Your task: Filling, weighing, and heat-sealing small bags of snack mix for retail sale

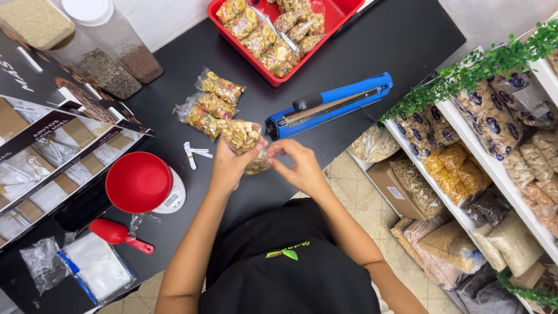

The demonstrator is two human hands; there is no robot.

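My left hand (229, 164) grips a small clear bag of mixed nuts (243, 135) just above the black counter (378, 46). My right hand (299, 166) pinches the open end of the same bag from the right. Three filled nut bags (210, 103) lie on the counter just beyond my left hand. A blue heat sealer (328, 104) lies right behind my right hand, its arm closed. A few white paper strips (195, 154) rest to the left of the held bag.
A red tray (343, 14) of filled nut bags sits at the back. A red bowl on a white scale (142, 183), a red scoop (119, 234) and empty clear bags (96, 267) lie at left. Tall jars (110, 40) stand far left. Shelves of bagged goods (494, 145) line the right.
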